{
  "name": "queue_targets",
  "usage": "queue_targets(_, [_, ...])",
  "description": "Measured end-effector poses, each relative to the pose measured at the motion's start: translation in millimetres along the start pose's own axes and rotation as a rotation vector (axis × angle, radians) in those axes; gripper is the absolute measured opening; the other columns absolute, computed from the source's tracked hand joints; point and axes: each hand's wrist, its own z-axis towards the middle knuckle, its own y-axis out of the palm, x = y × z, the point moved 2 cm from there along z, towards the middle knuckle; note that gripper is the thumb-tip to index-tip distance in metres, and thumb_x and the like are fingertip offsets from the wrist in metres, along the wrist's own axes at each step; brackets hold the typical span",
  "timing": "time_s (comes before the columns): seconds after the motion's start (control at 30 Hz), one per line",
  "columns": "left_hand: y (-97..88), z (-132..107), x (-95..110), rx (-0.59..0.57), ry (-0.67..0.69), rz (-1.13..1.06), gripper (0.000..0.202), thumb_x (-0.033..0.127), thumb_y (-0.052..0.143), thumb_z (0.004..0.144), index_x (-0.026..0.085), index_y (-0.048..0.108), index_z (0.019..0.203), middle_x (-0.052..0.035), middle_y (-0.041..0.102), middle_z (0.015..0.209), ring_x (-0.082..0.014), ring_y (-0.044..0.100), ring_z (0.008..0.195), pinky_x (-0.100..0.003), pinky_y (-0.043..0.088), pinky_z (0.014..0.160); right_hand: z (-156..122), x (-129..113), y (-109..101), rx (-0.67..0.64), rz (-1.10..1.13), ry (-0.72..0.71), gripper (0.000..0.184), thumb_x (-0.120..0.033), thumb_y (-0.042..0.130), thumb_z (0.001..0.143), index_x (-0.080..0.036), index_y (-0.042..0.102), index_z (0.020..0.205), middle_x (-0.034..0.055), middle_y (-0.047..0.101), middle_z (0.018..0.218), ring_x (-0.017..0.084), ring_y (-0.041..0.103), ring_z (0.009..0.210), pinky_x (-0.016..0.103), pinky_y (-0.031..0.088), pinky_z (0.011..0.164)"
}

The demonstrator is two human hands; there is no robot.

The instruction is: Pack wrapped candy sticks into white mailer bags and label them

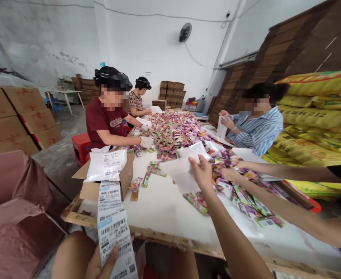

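In the head view my left hand (105, 261) grips a strip of printed shipping labels (115, 224) at its lower end, thumb on top. The strip runs up to a cardboard box (126, 174), on which a filled white mailing bag (106, 164) with a label lies. My right hand (202, 170) is raised over the table, its fingers closed on the edge of a thin white bag (176, 168) that looks translucent. A puffy white parcel (196, 149) lies just behind it. Small colourful snack packets (196, 201) lie beneath that hand.
A big heap of snack packets (176, 130) covers the table's (155, 205) far part. Co-workers sit on both sides; a gloved hand (145, 142) reaches in at left, and bare forearms (263, 190) at right. Stacked cartons (28, 108) and yellow sacks (312, 116) stand around.
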Motion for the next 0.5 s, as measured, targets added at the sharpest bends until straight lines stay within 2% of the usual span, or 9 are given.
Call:
queue_targets(0.07, [2.6, -2, 0, 0.013, 0.087, 0.056, 0.041, 0.042, 0.084, 0.057, 0.022, 0.075, 0.092, -0.0064, 0.072, 0.112, -0.0370, 0.043, 0.129, -0.045, 0.052, 0.098, -2, -16, 27, -0.210, -0.041, -0.090, 0.037, -0.046, 0.042, 0.089, -0.015, 0.062, 0.092, 0.0068, 0.067, 0.082, 0.019, 0.057, 0.073, 0.030, 0.044, 0.067])
queue_targets(0.17, [8.2, -7, -6, 0.045, 0.191, 0.206, 0.043, 0.044, 0.080, 0.063, 0.022, 0.073, 0.099, -0.0081, 0.072, 0.113, -0.0372, 0.054, 0.121, -0.046, 0.052, 0.098, -44, -26, 83, -0.514, -0.086, -0.109, 0.014, -0.029, 0.058, 0.080, -0.017, 0.065, 0.078, 0.0055, 0.067, 0.073, 0.019, 0.060, 0.071, 0.031, 0.045, 0.070])
queue_targets(0.2, [8.6, -8, -8, 0.087, 0.237, 0.260, 0.044, 0.047, 0.078, 0.064, 0.021, 0.073, 0.099, -0.0093, 0.073, 0.110, -0.0376, 0.059, 0.116, -0.047, 0.051, 0.098, -65, -29, 98, -0.565, -0.078, -0.122, 0.008, -0.023, 0.062, 0.076, -0.017, 0.066, 0.079, 0.0062, 0.069, 0.078, 0.020, 0.062, 0.076, 0.032, 0.046, 0.074])
queue_targets(0.27, [7.0, -7, -11, 0.147, 0.299, 0.364, 0.043, 0.052, 0.073, 0.067, 0.020, 0.075, 0.096, -0.0109, 0.076, 0.104, -0.0379, 0.066, 0.105, -0.050, 0.051, 0.098, -106, -36, 114, -0.599, -0.029, -0.142, 0.018, -0.019, 0.061, 0.078, -0.018, 0.066, 0.096, 0.0084, 0.070, 0.097, 0.022, 0.063, 0.094, 0.037, 0.045, 0.087])
queue_targets(0.33, [2.6, -2, -14, 0.158, 0.331, 0.433, 0.039, 0.052, 0.073, 0.067, 0.020, 0.077, 0.089, -0.0117, 0.076, 0.101, -0.0390, 0.067, 0.102, -0.052, 0.050, 0.098, -143, -48, 108, -0.643, 0.142, -0.153, 0.035, -0.020, 0.053, 0.086, -0.020, 0.054, 0.122, 0.0077, 0.068, 0.106, 0.020, 0.061, 0.102, 0.039, 0.043, 0.094])
queue_targets(0.4, [-3.2, 5, -17, 0.170, 0.339, 0.454, 0.034, 0.045, 0.078, 0.061, 0.022, 0.078, 0.086, -0.0108, 0.077, 0.100, -0.0403, 0.064, 0.107, -0.052, 0.046, 0.101, -172, -63, 87, -0.764, 0.346, -0.193, 0.051, -0.024, 0.055, 0.088, -0.024, 0.039, 0.136, 0.0044, 0.068, 0.103, 0.018, 0.062, 0.097, 0.035, 0.046, 0.090])
queue_targets(0.47, [-8.2, 11, -21, 0.211, 0.330, 0.434, 0.031, 0.040, 0.082, 0.056, 0.024, 0.078, 0.082, -0.0099, 0.077, 0.098, -0.0410, 0.062, 0.110, -0.053, 0.044, 0.102, -190, -77, 64, -0.851, 0.404, -0.294, 0.051, -0.022, 0.059, 0.086, -0.029, 0.043, 0.133, 0.0020, 0.068, 0.101, 0.017, 0.062, 0.094, 0.031, 0.047, 0.086])
queue_targets(0.5, [-9.5, 14, -24, 0.224, 0.313, 0.420, 0.030, 0.038, 0.082, 0.056, 0.024, 0.077, 0.082, -0.0097, 0.077, 0.098, -0.0409, 0.062, 0.109, -0.054, 0.045, 0.101, -196, -80, 54, -0.844, 0.371, -0.340, 0.045, -0.021, 0.060, 0.085, -0.029, 0.048, 0.128, 0.0025, 0.067, 0.103, 0.018, 0.061, 0.096, 0.031, 0.047, 0.086])
